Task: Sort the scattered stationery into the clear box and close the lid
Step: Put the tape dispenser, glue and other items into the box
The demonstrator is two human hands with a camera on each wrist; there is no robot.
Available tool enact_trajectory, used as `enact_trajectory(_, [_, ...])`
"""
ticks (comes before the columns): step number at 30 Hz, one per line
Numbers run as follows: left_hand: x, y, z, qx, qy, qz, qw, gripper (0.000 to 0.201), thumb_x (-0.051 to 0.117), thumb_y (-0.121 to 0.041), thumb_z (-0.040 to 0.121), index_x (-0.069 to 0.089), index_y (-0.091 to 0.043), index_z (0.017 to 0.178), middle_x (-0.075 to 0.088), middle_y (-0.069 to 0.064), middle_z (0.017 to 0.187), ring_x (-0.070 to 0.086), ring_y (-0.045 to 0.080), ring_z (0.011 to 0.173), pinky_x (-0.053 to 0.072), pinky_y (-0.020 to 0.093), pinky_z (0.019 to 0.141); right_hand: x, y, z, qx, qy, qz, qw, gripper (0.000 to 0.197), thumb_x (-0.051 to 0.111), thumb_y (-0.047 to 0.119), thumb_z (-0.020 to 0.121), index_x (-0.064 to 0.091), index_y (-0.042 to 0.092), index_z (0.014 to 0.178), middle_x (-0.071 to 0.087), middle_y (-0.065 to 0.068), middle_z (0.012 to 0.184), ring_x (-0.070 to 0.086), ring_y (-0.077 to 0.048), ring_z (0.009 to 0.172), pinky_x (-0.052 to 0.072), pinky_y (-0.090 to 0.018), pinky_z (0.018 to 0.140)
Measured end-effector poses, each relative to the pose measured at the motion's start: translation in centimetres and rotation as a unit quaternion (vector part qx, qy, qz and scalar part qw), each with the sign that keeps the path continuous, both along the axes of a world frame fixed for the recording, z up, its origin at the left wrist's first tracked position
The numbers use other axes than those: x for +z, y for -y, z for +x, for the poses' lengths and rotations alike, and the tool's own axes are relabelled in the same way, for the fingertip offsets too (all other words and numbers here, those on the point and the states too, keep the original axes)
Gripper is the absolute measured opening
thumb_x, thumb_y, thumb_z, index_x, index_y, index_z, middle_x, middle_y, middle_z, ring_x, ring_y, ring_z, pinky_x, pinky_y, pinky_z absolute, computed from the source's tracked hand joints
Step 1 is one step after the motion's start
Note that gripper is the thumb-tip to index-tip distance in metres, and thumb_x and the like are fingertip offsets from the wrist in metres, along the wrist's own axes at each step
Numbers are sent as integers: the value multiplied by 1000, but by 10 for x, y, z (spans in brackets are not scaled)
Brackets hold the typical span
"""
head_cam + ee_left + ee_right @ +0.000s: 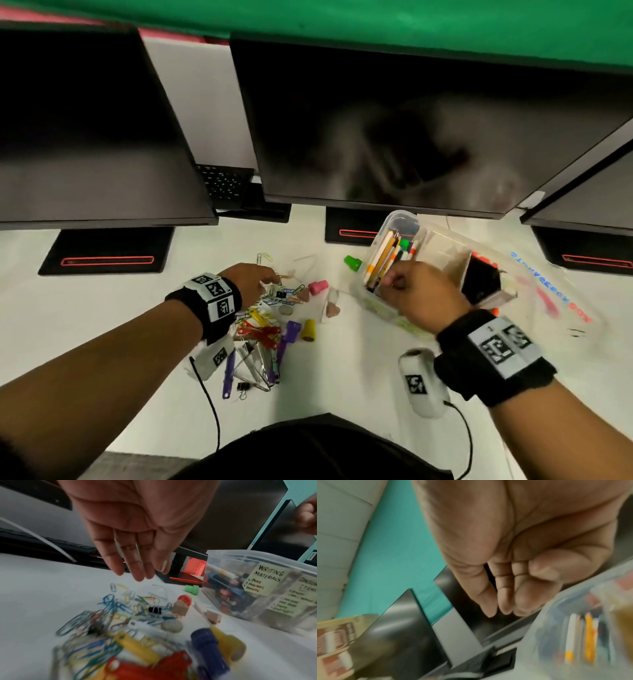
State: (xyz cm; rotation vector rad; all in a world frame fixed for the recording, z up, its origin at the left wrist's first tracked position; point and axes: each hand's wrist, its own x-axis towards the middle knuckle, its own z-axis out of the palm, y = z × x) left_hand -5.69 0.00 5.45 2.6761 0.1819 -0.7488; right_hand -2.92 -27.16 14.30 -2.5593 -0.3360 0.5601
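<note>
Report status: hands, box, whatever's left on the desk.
Left hand open above the paper clips. Right hand empty at the clear box, lid off. Green cap beside box.

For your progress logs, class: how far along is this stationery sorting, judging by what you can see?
Done: pens and pencils already stand in the clear box, in the part labelled writing materials. In hand: nothing. The left hand hovers open over the paper clips; the right hand is at the box, empty. Left: clips, the binder clip, erasers, the green cap, then closing the box, which has no lid on.
</note>
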Motion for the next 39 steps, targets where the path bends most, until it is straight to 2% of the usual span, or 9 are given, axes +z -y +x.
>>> enact_trajectory(4, [-16, -18, -22, -13, -39, 3, 999, 41, 44, -9, 93, 53, -27, 129, 49, 3, 140, 46, 23, 128, 36, 32, 110, -57, -45, -24, 91, -49, -30, 994, 17, 61, 19, 85, 65, 14, 101, 60, 3, 84, 58, -19, 84, 37, -20, 65])
enact_trajectory(8, [-24, -27, -42, -40, -52, -2, 998, 38, 47, -15, 94, 53, -26, 129, 47, 1, 142, 42, 21, 133, 31, 30, 112, -114, -78, -37, 111, -67, -72, 989, 37, 59, 26, 87, 53, 18, 123, 57, -10, 118, 56, -26, 107, 41, -25, 84])
enact_trajectory(13, [-25, -20, -42, -74, -32, -24, 996, 39, 49, -12, 92, 53, -24, 128, 48, 3, 139, 43, 21, 130, 32, 29, 110, -137, -103, -47, 126, -43, -79, 988, 55, 60, 32, 85, 41, 28, 137, 45, -7, 125, 54, -28, 111, 47, -33, 90])
enact_trajectory(18, [-24, 5, -31, -105, 12, -39, 994, 34, 51, -17, 91, 57, -22, 123, 53, 3, 132, 48, 21, 124, 39, 31, 105, -150, -105, -48, 130, -47, -94, 986, 30, 50, 18, 86, 55, 15, 116, 52, -11, 112, 56, -29, 96, 50, -36, 85])
enact_trajectory(23, [-33, 32, -25, -217, 43, -24, 975, 36, 53, -22, 90, 56, -18, 126, 48, 6, 135, 43, 24, 127, 35, 34, 108, -138, -81, -43, 48, -32, -61, 996, 39, 57, 16, 84, 51, 11, 122, 45, -9, 122, 57, -30, 102, 43, -26, 84])
enact_trajectory(27, [-43, 41, -20, -296, 14, 3, 955, 43, 62, -26, 86, 55, -17, 127, 48, 8, 132, 45, 27, 123, 37, 34, 104, -133, -66, -30, 1, -30, -47, 998, 25, 57, 13, 82, 59, 8, 106, 43, -7, 111, 57, -28, 94, 40, -21, 84])
enact_trajectory(30, [-50, 46, -17, -315, -18, 24, 949, 40, 57, -19, 90, 51, -16, 130, 46, 9, 132, 47, 29, 121, 40, 34, 100, -132, -64, -25, -3, -35, -34, 999, 20, 55, 9, 82, 61, 7, 100, 37, -2, 102, 56, -27, 97, 37, -19, 86])
enact_trajectory(35, [-34, 47, -7, -250, 9, -34, 968, 37, 50, -20, 92, 50, -20, 128, 51, 8, 128, 52, 28, 117, 42, 34, 99, -107, -64, -34, 41, -16, 28, 999, 21, 53, 6, 82, 62, 6, 101, 48, -5, 102, 56, -24, 97, 32, -11, 75])
enact_trajectory(39, [8, 56, 10, -123, 121, -125, 977, 41, 55, -22, 88, 45, -26, 128, 57, -1, 124, 58, 22, 107, 44, 26, 90, -60, -38, -37, 5, 125, 125, 984, 18, 66, 10, 80, 65, 14, 98, 52, 6, 98, 48, 3, 82, 33, 3, 77])
